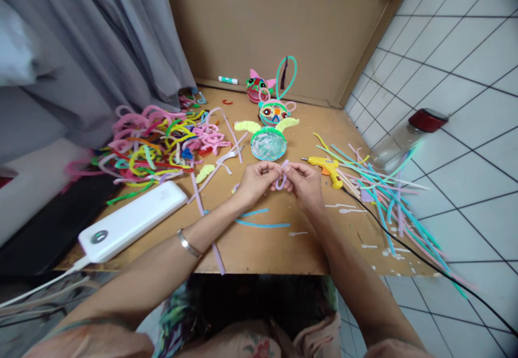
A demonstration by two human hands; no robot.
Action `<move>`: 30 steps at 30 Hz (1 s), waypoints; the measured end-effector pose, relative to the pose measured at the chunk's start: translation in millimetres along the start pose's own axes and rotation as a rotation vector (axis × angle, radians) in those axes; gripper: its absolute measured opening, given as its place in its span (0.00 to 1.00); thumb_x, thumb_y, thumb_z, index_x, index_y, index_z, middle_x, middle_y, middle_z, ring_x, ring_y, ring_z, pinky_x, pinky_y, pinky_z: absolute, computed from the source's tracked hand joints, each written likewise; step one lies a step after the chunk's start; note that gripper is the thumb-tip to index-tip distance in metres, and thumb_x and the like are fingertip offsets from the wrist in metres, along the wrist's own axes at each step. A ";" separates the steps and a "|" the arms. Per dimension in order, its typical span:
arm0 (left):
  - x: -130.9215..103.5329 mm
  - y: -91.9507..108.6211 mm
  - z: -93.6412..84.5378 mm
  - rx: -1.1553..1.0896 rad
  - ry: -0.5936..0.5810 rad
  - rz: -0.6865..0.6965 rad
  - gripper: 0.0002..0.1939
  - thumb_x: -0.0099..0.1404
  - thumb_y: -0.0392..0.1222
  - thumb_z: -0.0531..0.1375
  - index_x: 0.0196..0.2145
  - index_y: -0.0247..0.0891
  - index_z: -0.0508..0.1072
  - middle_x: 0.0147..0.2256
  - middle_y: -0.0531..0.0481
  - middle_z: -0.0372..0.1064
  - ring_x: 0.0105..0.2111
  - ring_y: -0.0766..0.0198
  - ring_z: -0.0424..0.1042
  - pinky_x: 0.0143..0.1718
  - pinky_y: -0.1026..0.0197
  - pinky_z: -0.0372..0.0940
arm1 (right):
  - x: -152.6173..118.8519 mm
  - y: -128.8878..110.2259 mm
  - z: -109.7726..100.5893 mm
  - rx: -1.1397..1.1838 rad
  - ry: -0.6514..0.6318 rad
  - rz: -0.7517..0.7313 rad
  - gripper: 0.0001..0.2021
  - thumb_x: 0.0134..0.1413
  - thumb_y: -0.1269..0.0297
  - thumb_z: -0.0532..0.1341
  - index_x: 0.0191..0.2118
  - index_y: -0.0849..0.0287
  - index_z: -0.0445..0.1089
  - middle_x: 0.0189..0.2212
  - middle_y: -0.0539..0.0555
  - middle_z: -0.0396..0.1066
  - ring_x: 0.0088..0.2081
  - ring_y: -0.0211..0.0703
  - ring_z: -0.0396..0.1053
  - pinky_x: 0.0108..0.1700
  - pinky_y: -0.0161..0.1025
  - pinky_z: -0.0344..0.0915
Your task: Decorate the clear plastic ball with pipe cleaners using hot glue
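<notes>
A small loop of lilac pipe cleaner (pixel 280 184) is pinched between my two hands at the middle of the table. My left hand (pixel 260 181) closes on its left side, and my right hand (pixel 304 181) closes on its right side, the fingertips nearly touching. Just beyond them lies a round green-rimmed piece (pixel 268 144) with two pale yellow ear-like parts. Behind it are a decorated face (pixel 274 113) with a tall green loop and a red-and-green face (pixel 257 88) with pink ears. Blue strips (pixel 263 224) lie nearer me.
A yellow glue gun (pixel 329 169) with a black cord lies to the right, beside a spread of straight pipe cleaners (pixel 382 191). At left are a tangled colourful heap (pixel 157 142) and a white power bank (pixel 133 221). A red-lidded bottle (pixel 408 134) stands at far right.
</notes>
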State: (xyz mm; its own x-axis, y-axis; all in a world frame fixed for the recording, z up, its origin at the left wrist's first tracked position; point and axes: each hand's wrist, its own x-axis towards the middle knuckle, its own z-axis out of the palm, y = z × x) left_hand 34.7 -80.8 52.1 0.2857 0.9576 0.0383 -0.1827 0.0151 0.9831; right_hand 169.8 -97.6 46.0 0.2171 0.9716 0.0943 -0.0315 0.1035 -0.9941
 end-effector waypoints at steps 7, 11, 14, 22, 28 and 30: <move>0.7 -3.3 -1.7 0.024 -0.011 0.008 0.14 0.52 0.49 0.65 0.28 0.35 0.72 0.19 0.56 0.66 0.17 0.73 0.61 0.17 0.69 0.56 | -0.1 -0.6 0.3 0.010 0.015 0.009 0.18 0.38 0.49 0.71 0.28 0.60 0.74 0.13 0.45 0.67 0.15 0.31 0.61 0.19 0.31 0.57; 1.2 -4.9 -2.8 0.038 -0.023 0.034 0.14 0.53 0.49 0.65 0.28 0.35 0.73 0.19 0.56 0.66 0.17 0.73 0.61 0.18 0.69 0.56 | -0.1 -0.9 0.4 0.002 0.011 0.006 0.18 0.38 0.49 0.70 0.27 0.59 0.75 0.13 0.45 0.66 0.15 0.31 0.60 0.19 0.31 0.58; 1.7 -5.9 -3.6 0.072 -0.025 0.048 0.13 0.53 0.49 0.65 0.28 0.35 0.73 0.19 0.56 0.66 0.17 0.73 0.61 0.18 0.69 0.55 | -0.3 -1.4 0.2 0.003 0.017 0.022 0.17 0.37 0.50 0.71 0.27 0.60 0.75 0.13 0.45 0.66 0.16 0.32 0.60 0.19 0.31 0.59; 4.2 -8.6 -5.8 0.132 -0.039 0.076 0.13 0.55 0.49 0.64 0.28 0.35 0.72 0.17 0.57 0.63 0.15 0.73 0.58 0.17 0.69 0.54 | -0.2 -1.2 0.0 -0.006 0.009 0.027 0.17 0.37 0.49 0.70 0.26 0.59 0.74 0.12 0.44 0.66 0.15 0.31 0.59 0.18 0.31 0.57; 5.0 -11.0 -6.9 0.188 -0.040 0.151 0.10 0.57 0.46 0.62 0.28 0.35 0.73 0.19 0.57 0.65 0.18 0.73 0.61 0.22 0.68 0.59 | -0.6 -2.2 0.4 -0.012 0.009 0.026 0.17 0.37 0.50 0.71 0.27 0.60 0.75 0.12 0.44 0.66 0.15 0.31 0.60 0.19 0.31 0.57; 5.0 -11.8 -7.3 0.220 -0.035 0.161 0.10 0.58 0.46 0.62 0.28 0.35 0.73 0.19 0.56 0.65 0.19 0.72 0.61 0.22 0.68 0.59 | -1.0 -2.7 0.5 -0.016 0.014 0.032 0.17 0.37 0.50 0.71 0.27 0.60 0.75 0.12 0.44 0.66 0.15 0.31 0.60 0.19 0.31 0.56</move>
State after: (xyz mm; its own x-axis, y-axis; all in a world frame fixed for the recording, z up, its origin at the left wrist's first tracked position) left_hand 31.5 -74.1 39.5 0.3027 0.9319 0.2000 -0.0206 -0.2034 0.9789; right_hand 169.2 -98.7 48.6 0.2300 0.9712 0.0621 -0.0232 0.0692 -0.9973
